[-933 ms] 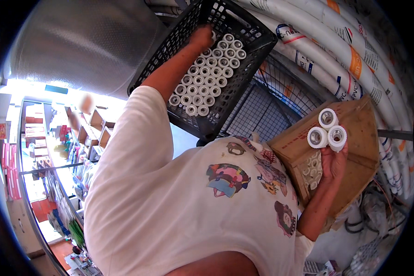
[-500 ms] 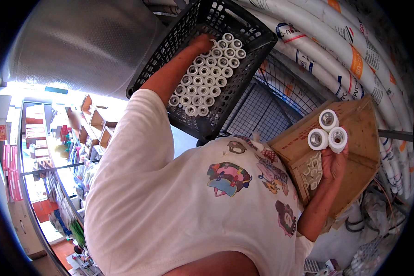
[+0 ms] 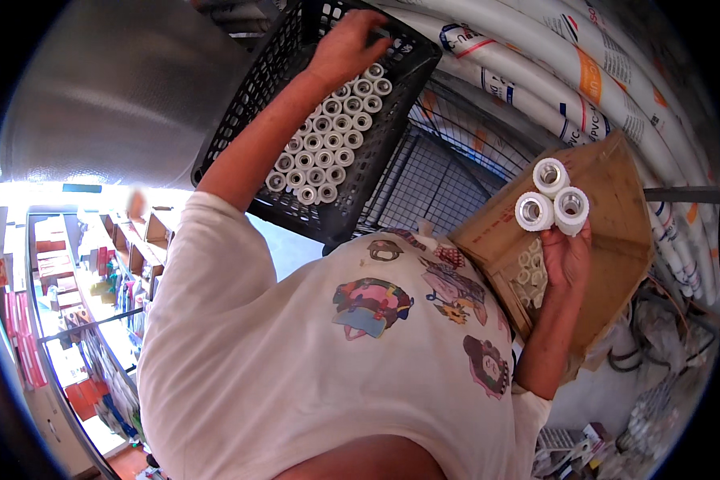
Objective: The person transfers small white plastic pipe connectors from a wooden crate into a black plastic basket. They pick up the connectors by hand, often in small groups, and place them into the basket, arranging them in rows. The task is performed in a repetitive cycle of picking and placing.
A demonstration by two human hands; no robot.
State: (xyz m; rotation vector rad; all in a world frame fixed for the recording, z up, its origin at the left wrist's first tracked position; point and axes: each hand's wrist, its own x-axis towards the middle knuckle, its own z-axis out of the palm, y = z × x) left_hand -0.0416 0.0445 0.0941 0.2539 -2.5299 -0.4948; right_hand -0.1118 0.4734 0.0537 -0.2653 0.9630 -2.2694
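My left hand is over the far end of a black plastic basket, fingers and thumb apart with nothing visible between them. Below it, rows of white round pipe fittings with metal-lined openings stand on end in the basket. My left forearm hides part of the rows. On the right, my right hand is closed on the lower part of a cluster of three similar white pipe fittings, their openings facing up. Behind that hand is an open cardboard box with more white fittings inside.
Long white pipes run along the far right. A dark wire rack lies between basket and box. A large silvery roll stands at the far left, above stocked shelves. Cables and bags lie at the lower right.
My left hand has lifted off the fittings toward the far end of the basket, and its fingers have spread. My right hand still holds its three fittings. The whole view has shifted slightly.
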